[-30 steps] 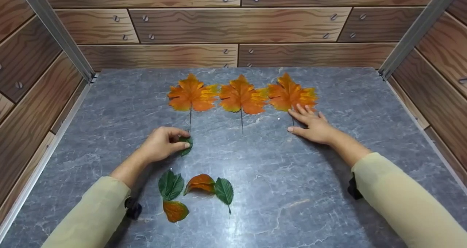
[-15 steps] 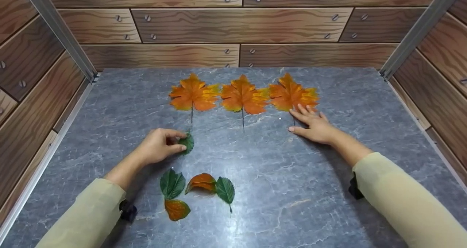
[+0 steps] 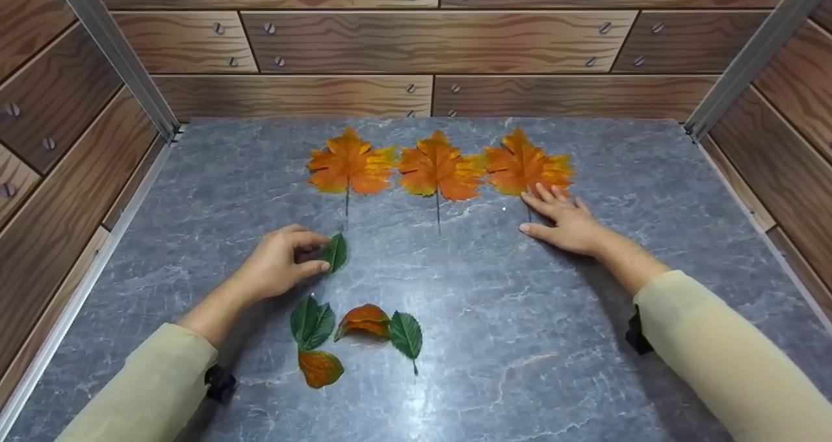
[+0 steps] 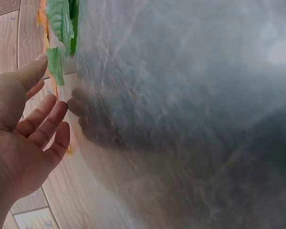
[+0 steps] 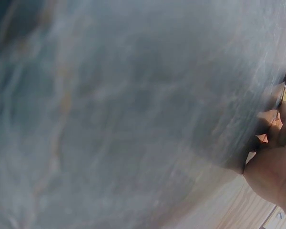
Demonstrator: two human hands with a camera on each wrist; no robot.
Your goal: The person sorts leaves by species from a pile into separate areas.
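Three orange maple leaves lie in a row at the back of the table: a left one (image 3: pixel 350 162), a middle one (image 3: pixel 439 166) and a right one (image 3: pixel 525 162). Below the left one's stem is a small green leaf (image 3: pixel 335 253). My left hand (image 3: pixel 283 263) is right at its left edge, thumb and fingers spread apart; the left wrist view shows the thumb tip beside a green leaf (image 4: pixel 54 67) and nothing pinched. My right hand (image 3: pixel 565 224) rests with straight fingers over the right maple leaf's lower edge, its thumb by the stem.
Nearer me lie a pair of green leaves (image 3: pixel 312 323), a curled orange leaf (image 3: pixel 365 318), a single green leaf (image 3: pixel 406 335) and an orange-green leaf (image 3: pixel 320 368). Wood-patterned walls (image 3: pixel 429 42) enclose the grey marbled table (image 3: pixel 520 338) at back and sides.
My left thumb and fingers have come off the small green leaf and drawn slightly back to the left, baring more of it. The right hand stays on the maple leaf.
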